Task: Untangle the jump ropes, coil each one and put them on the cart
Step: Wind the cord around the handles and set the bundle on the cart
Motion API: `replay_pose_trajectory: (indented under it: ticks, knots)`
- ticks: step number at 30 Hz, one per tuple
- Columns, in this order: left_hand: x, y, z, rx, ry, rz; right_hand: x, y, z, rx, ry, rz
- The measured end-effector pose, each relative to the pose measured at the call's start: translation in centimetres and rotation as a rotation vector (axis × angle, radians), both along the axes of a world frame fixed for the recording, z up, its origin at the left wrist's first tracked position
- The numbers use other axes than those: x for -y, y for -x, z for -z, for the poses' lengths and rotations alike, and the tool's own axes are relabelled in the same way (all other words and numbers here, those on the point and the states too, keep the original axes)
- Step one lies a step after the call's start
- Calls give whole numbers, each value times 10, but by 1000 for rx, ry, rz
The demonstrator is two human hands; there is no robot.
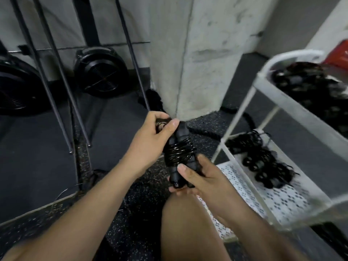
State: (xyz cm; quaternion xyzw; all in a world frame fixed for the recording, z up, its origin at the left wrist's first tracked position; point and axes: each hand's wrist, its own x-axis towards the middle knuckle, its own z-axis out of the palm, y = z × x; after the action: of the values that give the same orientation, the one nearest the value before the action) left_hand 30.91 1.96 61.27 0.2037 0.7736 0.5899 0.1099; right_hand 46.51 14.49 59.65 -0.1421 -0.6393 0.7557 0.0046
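black jump rope (178,149), cord wound round its handles, is held over the floor beside the white cart (278,94); left hand (154,134) pinches its top, right hand (197,178) grips its bottom.

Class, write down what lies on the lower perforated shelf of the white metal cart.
A heap of black coiled jump ropes lies on the white perforated lower shelf. The cart's upper tray covers the shelf's far right side, so nothing there can be seen.

cart (293,102) motion-blurred and cut off at right edge, its rope bundles (312,85) indistinct
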Motion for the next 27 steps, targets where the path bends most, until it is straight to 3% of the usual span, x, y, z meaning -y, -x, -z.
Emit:
replay_pose_trajectory:
  ticks: [5,14,21,27]
  knots:
    - [-49,-74,-7,232,-137,63,-34,-73,-10,-17,-61,203]
    - [-111,-165,12,277,137,438,-64,-160,9,108,-96,550]
    - [-172,-164,28,496,104,499,-85,-168,21,76,77,637]
    - [-221,-156,41,447,142,581,-96,-159,38,109,221,674]
